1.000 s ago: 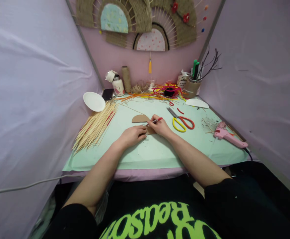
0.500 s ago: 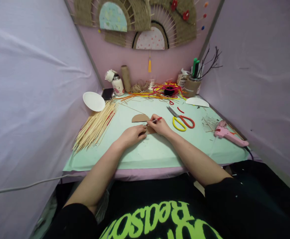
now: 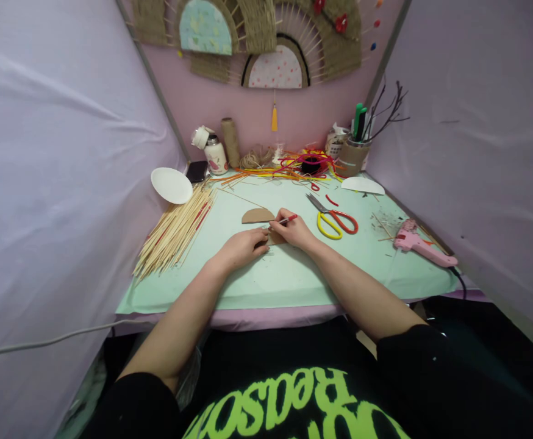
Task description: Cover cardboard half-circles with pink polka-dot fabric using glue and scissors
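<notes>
My right hand (image 3: 291, 231) is closed on a red pen (image 3: 287, 219), its tip down at a small brown cardboard piece (image 3: 275, 239) lying on the mint green mat (image 3: 294, 274). My left hand (image 3: 243, 247) rests flat on the left side of that piece, fingers together and pressing down. Just behind the hands lies a brown cardboard half-circle (image 3: 257, 215).
A pile of bamboo sticks (image 3: 175, 231) and a white paper plate (image 3: 172, 185) are at the left. Red and yellow scissors (image 3: 334, 221) and a pink glue gun (image 3: 419, 245) lie at the right. Coloured strips, a twine spool, a bottle and a pen cup line the back.
The hands keep their places on the cardboard piece; the camera has tipped very slightly, nothing else has moved.
</notes>
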The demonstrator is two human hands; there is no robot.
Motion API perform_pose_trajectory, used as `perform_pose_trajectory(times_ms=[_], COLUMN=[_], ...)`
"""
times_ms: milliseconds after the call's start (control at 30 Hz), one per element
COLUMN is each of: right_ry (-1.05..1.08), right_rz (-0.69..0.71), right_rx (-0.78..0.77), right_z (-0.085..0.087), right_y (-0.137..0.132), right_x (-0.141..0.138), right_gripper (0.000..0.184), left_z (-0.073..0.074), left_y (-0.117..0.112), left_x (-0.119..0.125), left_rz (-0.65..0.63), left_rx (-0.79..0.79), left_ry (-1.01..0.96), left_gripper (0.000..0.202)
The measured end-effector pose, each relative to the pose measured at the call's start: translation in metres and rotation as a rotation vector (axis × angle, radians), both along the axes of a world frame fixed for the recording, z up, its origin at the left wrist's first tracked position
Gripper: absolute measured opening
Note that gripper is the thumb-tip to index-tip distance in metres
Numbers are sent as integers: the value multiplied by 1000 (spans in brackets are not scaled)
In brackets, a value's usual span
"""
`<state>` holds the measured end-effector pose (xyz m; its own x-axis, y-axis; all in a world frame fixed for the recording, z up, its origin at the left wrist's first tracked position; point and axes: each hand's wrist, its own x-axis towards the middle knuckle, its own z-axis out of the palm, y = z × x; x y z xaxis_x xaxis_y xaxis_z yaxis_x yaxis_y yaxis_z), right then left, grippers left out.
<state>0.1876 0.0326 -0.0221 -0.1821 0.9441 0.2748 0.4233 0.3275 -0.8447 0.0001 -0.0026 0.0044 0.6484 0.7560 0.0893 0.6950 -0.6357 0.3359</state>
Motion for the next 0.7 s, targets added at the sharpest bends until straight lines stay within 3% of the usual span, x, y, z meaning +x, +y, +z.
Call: perform_pose_trajectory(times_ms=[700], right_ry=[-58], right_rz=[63], right_rx=[-7], right_z=[5], right_y=[-8], right_x=[4], right_gripper=[14], left_z=[0], left_y=[0], left_x=[1], left_rz=[-34], left_rx=[5], left_ry=[-11], left_gripper=[16])
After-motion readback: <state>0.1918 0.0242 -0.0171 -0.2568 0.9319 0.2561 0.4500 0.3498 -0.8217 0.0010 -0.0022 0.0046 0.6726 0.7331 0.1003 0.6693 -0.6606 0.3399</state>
